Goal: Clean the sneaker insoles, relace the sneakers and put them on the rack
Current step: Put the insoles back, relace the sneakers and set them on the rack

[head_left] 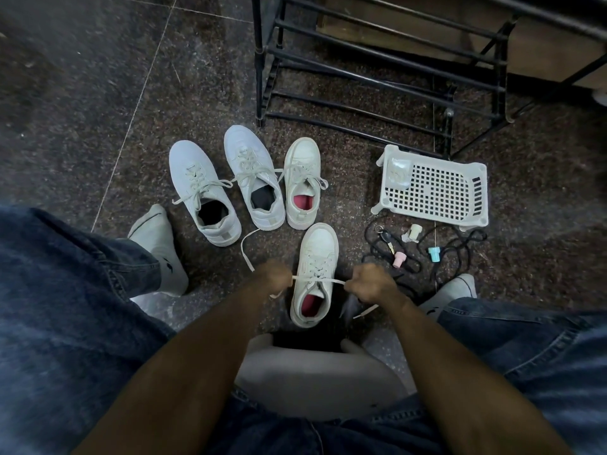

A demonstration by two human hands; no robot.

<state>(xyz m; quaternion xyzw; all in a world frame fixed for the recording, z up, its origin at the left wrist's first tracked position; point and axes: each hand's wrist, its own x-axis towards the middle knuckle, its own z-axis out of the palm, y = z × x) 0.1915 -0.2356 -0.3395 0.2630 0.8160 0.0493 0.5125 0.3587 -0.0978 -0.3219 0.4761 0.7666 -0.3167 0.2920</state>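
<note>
Left hand (274, 276), lower centre of frame: fingers curled, pinching one end of the white lace (318, 280). Right hand (371, 281): fingers curled, pinching the other end. Lace runs taut between both hands across the top eyelets of the near sneaker (315, 274), which stands on the floor (98, 93) at centre, toe pointing up-frame, pink insole visible. Loose lace tails hang past each fist. Three more white sneakers (253, 178) stand in a row just above, laced. Black rack (377, 60) at upper right. White basket (433, 187) lies at right, beside black cords (453, 254).
</note>
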